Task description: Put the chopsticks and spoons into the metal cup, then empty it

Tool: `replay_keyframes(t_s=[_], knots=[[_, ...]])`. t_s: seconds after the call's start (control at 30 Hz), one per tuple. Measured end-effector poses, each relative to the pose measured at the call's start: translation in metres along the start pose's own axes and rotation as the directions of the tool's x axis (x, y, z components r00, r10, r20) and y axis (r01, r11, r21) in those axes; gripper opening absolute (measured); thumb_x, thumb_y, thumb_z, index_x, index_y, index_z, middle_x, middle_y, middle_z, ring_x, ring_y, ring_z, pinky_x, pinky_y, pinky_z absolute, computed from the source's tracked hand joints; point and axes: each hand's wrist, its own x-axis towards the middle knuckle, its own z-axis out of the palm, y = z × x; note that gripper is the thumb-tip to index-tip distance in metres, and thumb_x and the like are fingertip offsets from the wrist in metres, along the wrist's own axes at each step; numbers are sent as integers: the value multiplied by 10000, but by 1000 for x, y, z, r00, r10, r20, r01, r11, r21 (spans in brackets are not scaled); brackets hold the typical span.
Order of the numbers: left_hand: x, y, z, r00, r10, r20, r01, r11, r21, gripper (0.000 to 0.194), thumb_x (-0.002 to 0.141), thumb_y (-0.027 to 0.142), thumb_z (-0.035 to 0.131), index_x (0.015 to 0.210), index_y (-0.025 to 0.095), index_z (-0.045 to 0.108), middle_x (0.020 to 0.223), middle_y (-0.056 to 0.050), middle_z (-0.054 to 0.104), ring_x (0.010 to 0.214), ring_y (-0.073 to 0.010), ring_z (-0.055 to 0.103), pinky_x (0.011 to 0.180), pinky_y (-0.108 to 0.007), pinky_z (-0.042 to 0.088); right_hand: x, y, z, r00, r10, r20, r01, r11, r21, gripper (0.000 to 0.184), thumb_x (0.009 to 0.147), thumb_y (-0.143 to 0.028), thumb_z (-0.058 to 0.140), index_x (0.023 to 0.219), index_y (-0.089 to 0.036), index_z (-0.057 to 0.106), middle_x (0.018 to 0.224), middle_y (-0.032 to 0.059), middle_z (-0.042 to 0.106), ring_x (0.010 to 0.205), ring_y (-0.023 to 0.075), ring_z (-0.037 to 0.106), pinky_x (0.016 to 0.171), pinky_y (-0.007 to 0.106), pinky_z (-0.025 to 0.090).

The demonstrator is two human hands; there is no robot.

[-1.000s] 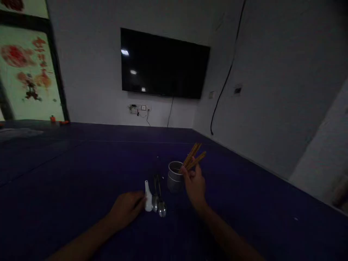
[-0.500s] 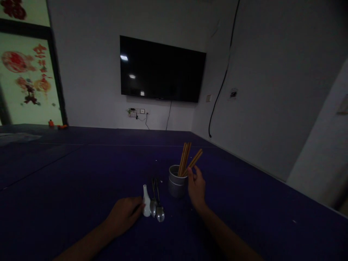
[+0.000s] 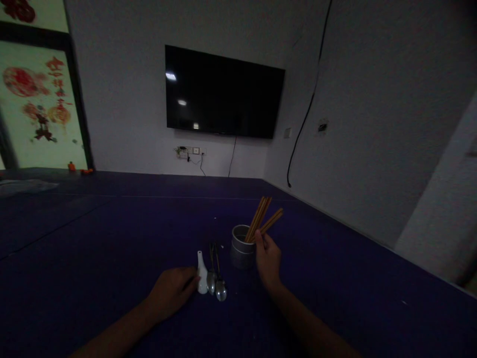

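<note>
A small metal cup (image 3: 241, 247) stands on the dark blue table (image 3: 112, 238), with several wooden chopsticks (image 3: 263, 219) leaning out of it to the right. My right hand (image 3: 267, 258) is beside the cup, fingers closed round the chopsticks just above its rim. To the cup's left lie a white ceramic spoon (image 3: 201, 273) and two metal spoons (image 3: 217, 281), side by side. My left hand (image 3: 169, 292) rests flat on the table, its fingertips touching the white spoon's bowl.
A black wall screen (image 3: 223, 94) hangs on the far wall above a socket strip (image 3: 190, 150). A cable (image 3: 303, 119) runs down the right wall. A decorated pane (image 3: 37, 104) stands at the far left. The room is dim.
My right hand let go of the chopsticks half a second ago and has closed on them again; they now lean further right. The left hand has stayed by the white spoon.
</note>
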Motion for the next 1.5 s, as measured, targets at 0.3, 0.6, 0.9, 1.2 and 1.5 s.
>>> replay_keyframes(t_s=[0.3,0.6,0.9,1.2,1.5], knots=[[0,0,0,1000,5,2,-5,1000,-2,365,910,357,255,731,197,529,692,-20,628,649,-147,589,577,-233,369,4,-18,-11,953,-52,-298,86,991,100,595,832,-510,457,1271,-109,455,535,-35,519,450,132,447,459,240,323],[0,3,-1,1000,-25,1,25,1000,5,345,918,385,249,820,200,524,699,-13,644,623,-137,598,543,-222,370,-43,-30,-8,349,-807,476,935,335,-116,277,895,-339,385,941,-221,631,590,6,595,530,124,531,530,253,367],[-2,-1,4,996,76,-50,-79,996,-51,389,913,388,304,1247,249,446,926,-39,693,776,-167,648,661,-254,453,-60,-35,14,375,-400,836,835,537,-119,343,925,-334,317,827,-197,616,763,33,685,663,149,625,578,245,379],[-3,3,0,999,-25,-40,25,1000,0,385,904,408,322,1175,229,528,894,-59,698,783,-187,649,658,-261,451,-58,-41,15,480,-189,857,713,654,-255,289,907,-367,376,931,-231,630,849,23,707,755,155,653,633,226,398],[-1,0,-1,988,-144,-55,141,988,-64,307,911,354,299,1017,214,552,898,-55,691,818,-182,641,660,-249,434,-59,-45,14,549,-99,830,658,664,-356,340,812,-528,470,962,-266,628,856,24,705,779,204,657,638,260,426]])
